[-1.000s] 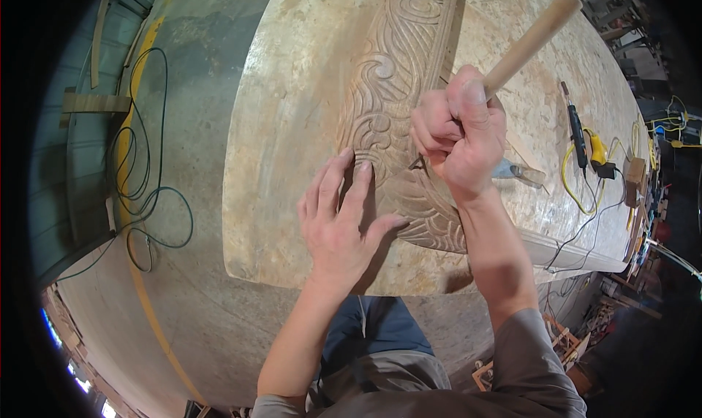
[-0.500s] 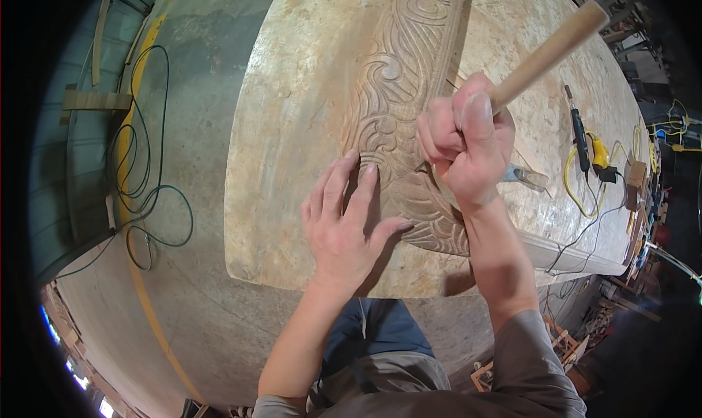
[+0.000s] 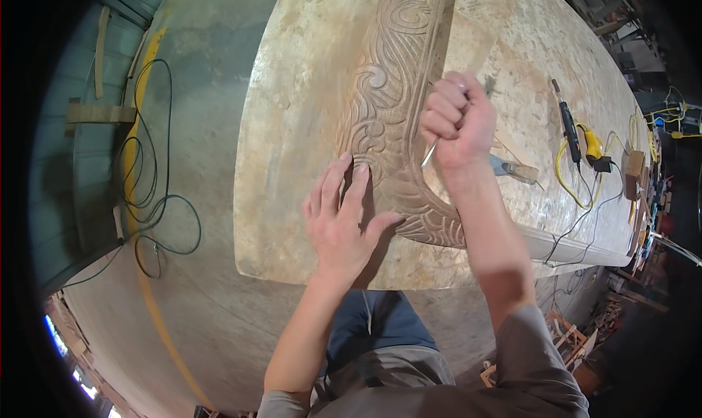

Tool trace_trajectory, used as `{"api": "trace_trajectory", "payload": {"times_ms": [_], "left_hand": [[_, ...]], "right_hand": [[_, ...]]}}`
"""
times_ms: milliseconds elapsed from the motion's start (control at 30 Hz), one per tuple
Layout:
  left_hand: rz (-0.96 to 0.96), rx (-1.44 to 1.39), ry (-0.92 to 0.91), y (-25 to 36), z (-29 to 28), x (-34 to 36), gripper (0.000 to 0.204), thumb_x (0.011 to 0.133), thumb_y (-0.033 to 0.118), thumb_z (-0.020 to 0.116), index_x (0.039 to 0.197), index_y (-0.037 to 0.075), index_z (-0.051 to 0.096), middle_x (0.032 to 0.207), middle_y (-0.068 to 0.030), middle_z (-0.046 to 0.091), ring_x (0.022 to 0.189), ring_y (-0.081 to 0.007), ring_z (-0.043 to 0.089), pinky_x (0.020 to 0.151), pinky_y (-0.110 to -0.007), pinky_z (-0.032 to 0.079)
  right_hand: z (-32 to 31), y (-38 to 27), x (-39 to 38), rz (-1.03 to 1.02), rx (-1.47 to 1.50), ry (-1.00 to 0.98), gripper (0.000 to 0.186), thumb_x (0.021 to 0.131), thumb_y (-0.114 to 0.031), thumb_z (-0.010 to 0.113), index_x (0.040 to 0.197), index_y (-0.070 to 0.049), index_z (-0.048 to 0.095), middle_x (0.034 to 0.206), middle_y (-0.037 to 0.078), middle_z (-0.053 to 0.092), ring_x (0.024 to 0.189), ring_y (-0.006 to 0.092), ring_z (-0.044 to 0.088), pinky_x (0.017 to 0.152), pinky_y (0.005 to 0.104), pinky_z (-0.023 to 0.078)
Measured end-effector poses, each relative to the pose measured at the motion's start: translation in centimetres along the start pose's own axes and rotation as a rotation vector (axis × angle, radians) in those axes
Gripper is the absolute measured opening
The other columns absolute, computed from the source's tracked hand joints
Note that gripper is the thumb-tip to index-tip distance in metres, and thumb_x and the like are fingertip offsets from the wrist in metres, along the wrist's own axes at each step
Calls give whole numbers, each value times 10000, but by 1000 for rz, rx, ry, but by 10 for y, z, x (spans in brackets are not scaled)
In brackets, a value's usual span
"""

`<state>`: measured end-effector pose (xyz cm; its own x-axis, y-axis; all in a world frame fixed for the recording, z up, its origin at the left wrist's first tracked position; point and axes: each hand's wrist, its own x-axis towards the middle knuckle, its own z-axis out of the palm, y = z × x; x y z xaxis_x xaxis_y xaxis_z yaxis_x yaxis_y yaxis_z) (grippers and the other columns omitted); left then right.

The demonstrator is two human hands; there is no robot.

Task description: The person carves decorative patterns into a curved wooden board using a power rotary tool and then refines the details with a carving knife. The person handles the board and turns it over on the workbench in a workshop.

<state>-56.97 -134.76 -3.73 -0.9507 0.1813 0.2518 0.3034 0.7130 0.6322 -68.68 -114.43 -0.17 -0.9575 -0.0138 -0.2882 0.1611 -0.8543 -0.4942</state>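
Note:
A carved wooden piece (image 3: 398, 60) with scrolls and waves lies on the pale worktable (image 3: 278, 118), bending right near the front edge. My left hand (image 3: 342, 226) rests open with fingers spread, tips on the carving's left part. My right hand (image 3: 457, 122) is closed round a carving tool (image 3: 431, 150), whose thin metal shaft points down at the carving's inner edge near the bend. The tool's wooden handle above the fist is only a faint smear. A blue tool (image 3: 504, 168) lies just right of my right wrist, partly hidden by it.
On the table's right lie a slim black tool (image 3: 568, 126), a yellow-and-black tool (image 3: 594, 146) with cords, and a wooden block (image 3: 635, 177). A looped dark hose (image 3: 168, 199) lies on the floor at left. Cluttered shelves and materials line the far right.
My right fist has tilted and shifted left since half a second ago; the metal shaft now shows below it and the handle has blurred. My left hand has barely moved.

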Motion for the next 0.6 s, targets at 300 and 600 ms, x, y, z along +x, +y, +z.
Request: {"api": "trace_trajectory", "payload": {"times_ms": [300, 600], "left_hand": [[96, 96, -177, 17, -15, 17, 529, 860, 211, 666, 1385, 180, 613, 1528, -209, 451, 1407, -451, 405, 1161, -530, 316], [99, -185, -15, 0, -2, -7, 560, 726, 193, 866, 1234, 58, 672, 1388, -170, 556, 1293, -411, 533, 1041, -486, 481]], "right_hand": [[16, 11, -14, -134, -226, -156, 404, 1075, -424, 470, 780, -176, 352, 600, -64, 228, 476, 62, 189, 399, 237, 157], [21, 18, -17, -123, -437, -197, 437, 1066, -464, 498, 799, -152, 348, 578, -49, 258, 463, 57, 217, 403, 245, 153]]}}
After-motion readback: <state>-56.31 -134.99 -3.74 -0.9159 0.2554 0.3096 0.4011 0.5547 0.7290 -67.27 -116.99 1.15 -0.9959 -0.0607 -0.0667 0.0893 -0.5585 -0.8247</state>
